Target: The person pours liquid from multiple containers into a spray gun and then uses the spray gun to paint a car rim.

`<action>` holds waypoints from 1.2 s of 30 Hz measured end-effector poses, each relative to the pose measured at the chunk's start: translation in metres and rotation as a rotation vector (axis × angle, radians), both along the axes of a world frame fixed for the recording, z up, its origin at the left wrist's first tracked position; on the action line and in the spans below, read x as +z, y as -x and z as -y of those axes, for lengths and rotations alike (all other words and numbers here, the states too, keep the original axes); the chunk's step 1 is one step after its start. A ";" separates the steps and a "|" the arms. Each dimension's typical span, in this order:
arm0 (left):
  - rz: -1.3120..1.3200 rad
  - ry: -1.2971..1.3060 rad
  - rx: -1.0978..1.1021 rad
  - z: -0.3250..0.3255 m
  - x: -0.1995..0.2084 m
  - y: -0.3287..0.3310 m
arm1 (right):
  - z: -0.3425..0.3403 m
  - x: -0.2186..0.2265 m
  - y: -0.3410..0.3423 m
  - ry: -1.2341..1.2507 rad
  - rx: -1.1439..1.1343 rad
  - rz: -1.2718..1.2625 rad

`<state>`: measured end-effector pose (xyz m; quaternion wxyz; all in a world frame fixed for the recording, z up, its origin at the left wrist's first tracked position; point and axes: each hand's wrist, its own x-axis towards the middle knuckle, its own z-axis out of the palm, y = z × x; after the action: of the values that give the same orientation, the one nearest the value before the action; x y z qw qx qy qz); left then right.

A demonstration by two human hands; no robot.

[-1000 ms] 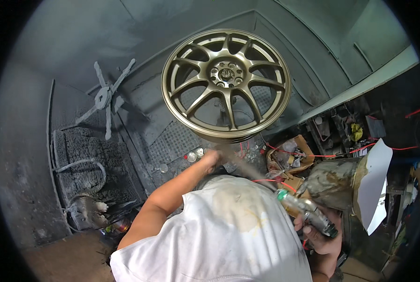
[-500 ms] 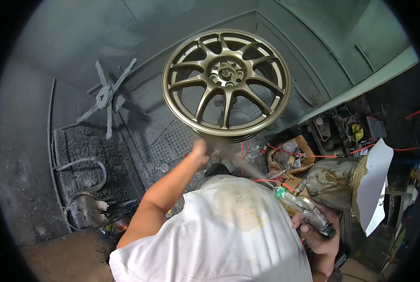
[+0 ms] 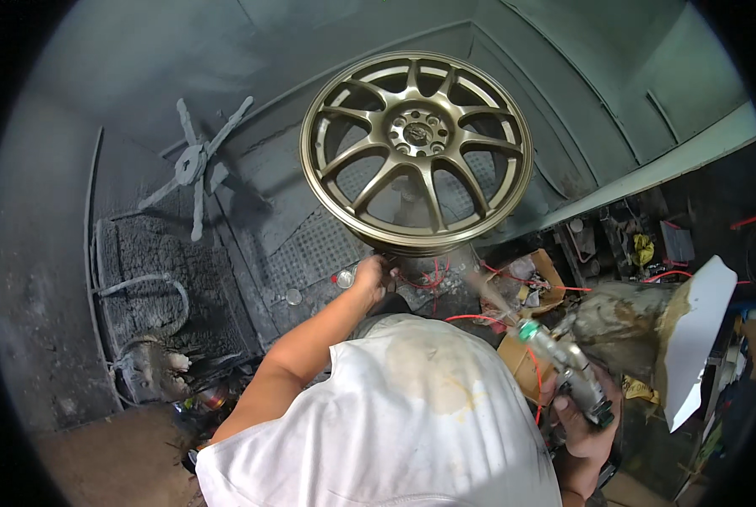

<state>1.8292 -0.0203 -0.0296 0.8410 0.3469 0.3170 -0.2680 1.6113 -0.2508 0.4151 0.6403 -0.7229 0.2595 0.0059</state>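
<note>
Right hand tight around a spray gun, left hand beside a bronze wheel, grip unclear

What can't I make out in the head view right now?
All in the head view:
Whether the left hand touches the wheel: the join is too small and shaded under the rim.
The wheel's underside: hidden by its face and rim.
Some fingers of the right hand: behind the spray gun.
Contents of the cardboard box: too small and jumbled.
Right forearm: cut off by the lower edge.
</note>
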 end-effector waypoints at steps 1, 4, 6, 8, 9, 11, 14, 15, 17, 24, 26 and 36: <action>0.003 0.002 0.002 -0.002 -0.005 -0.001 | -0.002 0.002 -0.001 -0.026 0.020 -0.019; -0.005 -0.059 -0.023 -0.006 -0.020 -0.003 | -0.008 0.011 -0.008 -0.086 0.088 -0.104; 0.014 -0.025 0.004 -0.004 -0.023 -0.002 | -0.010 0.007 -0.013 -0.111 0.098 -0.103; -0.006 0.028 0.008 -0.004 -0.019 -0.002 | -0.008 0.000 -0.014 0.090 0.106 -0.019; -0.027 0.073 0.012 -0.006 -0.011 0.000 | -0.007 -0.004 -0.013 0.097 0.046 -0.020; -0.035 0.063 0.046 -0.008 0.007 -0.001 | -0.001 -0.005 -0.018 0.151 0.024 0.040; -0.020 -0.001 0.092 -0.019 0.028 -0.010 | -0.004 0.007 -0.040 0.158 0.031 0.047; 0.000 -0.053 0.105 -0.027 0.031 -0.016 | -0.006 0.011 -0.050 0.144 0.056 0.056; 0.053 -0.055 0.055 -0.059 0.008 -0.037 | -0.014 0.017 -0.072 0.123 0.078 0.084; 0.116 -0.405 -0.075 -0.107 0.013 -0.124 | -0.024 0.029 -0.187 0.117 0.211 0.129; 0.140 -0.545 -0.281 -0.133 0.008 -0.157 | -0.031 0.033 -0.223 0.112 0.228 0.186; 0.253 -0.437 -0.357 -0.142 0.040 -0.197 | -0.036 0.027 -0.275 0.386 0.140 0.137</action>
<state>2.0267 0.1219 0.0104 0.7191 0.6003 0.1938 -0.2916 1.8862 -0.2149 0.4417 0.5040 -0.8472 0.1610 -0.0484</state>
